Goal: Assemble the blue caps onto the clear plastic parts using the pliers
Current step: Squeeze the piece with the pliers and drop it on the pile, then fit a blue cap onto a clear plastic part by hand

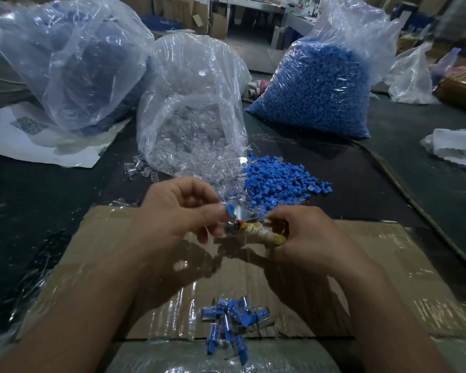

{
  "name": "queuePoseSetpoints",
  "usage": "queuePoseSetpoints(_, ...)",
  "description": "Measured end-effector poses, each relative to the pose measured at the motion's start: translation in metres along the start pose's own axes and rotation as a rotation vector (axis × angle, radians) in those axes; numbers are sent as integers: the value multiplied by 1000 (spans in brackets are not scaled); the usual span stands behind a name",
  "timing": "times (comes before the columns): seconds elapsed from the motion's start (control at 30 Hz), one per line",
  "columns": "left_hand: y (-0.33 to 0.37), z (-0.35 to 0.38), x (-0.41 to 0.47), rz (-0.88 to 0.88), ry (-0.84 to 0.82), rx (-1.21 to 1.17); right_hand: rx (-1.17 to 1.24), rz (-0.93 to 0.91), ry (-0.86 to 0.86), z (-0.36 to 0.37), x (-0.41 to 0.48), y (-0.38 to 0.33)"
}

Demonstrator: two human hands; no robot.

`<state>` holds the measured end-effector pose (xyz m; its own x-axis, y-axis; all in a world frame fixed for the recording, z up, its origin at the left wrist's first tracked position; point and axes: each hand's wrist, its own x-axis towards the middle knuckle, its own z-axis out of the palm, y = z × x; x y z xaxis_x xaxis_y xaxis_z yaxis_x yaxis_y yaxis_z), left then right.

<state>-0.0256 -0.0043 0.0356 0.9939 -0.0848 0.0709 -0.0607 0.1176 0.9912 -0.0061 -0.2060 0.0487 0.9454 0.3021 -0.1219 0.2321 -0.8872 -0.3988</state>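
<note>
Being pinched by the left hand, blue cap and clear part are held at the pliers, gripped in the right hand. A square, gentle squeeze is called for.

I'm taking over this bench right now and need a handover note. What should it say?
Left hand: pinches a blue cap, apparently with a clear part, at the pliers' nose.
Right hand: grips the pliers by their taped handles.
Supplies: loose caps and the open clear-parts bag lie just beyond the hands; a full caps bag sits behind on the right.
Done: a small pile of finished pieces on the cardboard.
Left: press this cap on, then work through the large stock.
</note>
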Motion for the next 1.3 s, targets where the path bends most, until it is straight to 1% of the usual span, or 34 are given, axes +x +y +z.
queuePoseSetpoints(0.1, 3, 1, -4, -155, -359, 116, 23, -3, -74, 4, 0, -3)
queuePoseSetpoints(0.17, 2, 4, -5, -188, -516, 190, 0, 0, -85, 5, 1, -4)
queuePoseSetpoints(0.23, 1, 7, -6, -198, -597, 224, -42, 5, -70, 7, 2, -4)
queuePoseSetpoints(0.33, -2, 7, -6, -232, -673, 256, -100, -5, -42, 8, 4, -4)
queuePoseSetpoints(0.5, -5, 5, -6, -246, -709, 287, -123, -23, -56, 13, 8, -2)
queuePoseSetpoints(0.57, -1, 3, -5, -240, -675, 287, -119, -34, -72, 15, 9, 0)
queuePoseSetpoints(0.6, 2, 3, -5, -228, -620, 283, -112, -38, -78, 15, 9, 0)
queuePoseSetpoints(0.63, 4, 1, -4, -212, -527, 263, -103, -43, -79, 16, 9, 1)
queuePoseSetpoints(0.7, 6, -2, -1, -181, -236, 197, -86, -53, -81, 16, 10, 3)
queuePoseSetpoints(0.73, 4, -5, 1, -131, -79, 216, -79, -56, -88, 16, 10, 4)
queuePoseSetpoints(0.8, -5, -13, 9, -14, 235, 397, -65, -58, -101, 16, 10, 6)
queuePoseSetpoints(0.83, -10, -16, 13, 23, 366, 504, -53, -56, -103, 16, 10, 7)
queuePoseSetpoints(0.87, -15, -19, 16, 43, 449, 588, -38, -55, -96, 15, 10, 8)
queuePoseSetpoints(0.9, -18, -21, 18, 59, 484, 652, -20, -55, -79, 14, 10, 8)
queuePoseSetpoints(0.93, -21, -23, 20, 73, 486, 719, 1, -57, -45, 12, 10, 8)
queuePoseSetpoints(1.03, -31, -26, 24, 81, 407, 925, 55, -66, 91, 7, 8, 10)
queuePoseSetpoints(1.13, -36, -25, 26, 32, 308, 1087, 84, -55, 190, 2, 8, 13)
queuePoseSetpoints(1.2, -36, -25, 27, 33, 292, 1130, 94, -49, 236, 0, 8, 15)
queuePoseSetpoints(1.3, -36, -27, 28, 57, 309, 1126, 138, -32, 291, -2, 9, 19)
